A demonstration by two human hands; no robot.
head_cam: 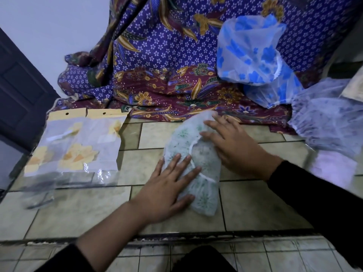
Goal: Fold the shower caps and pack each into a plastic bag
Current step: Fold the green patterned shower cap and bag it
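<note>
Beige tiles cover the table [255, 209], seen from above. Nearest, the left hand [167, 190] lies flat with its grip spread, fingers straight, pressing the lower part of a white shower cap with green print [204, 154], which is folded into a long shape at the middle of the table. The right hand [233, 148] presses its upper part, fingers also straight. At the left lie plastic bags [78, 148] containing yellow-flowered caps. Behind are a purple batik cloth [157, 75], a blue-flowered shower cap [253, 59] on it, and a pale purple-printed cap [326, 122] at the right.
</note>
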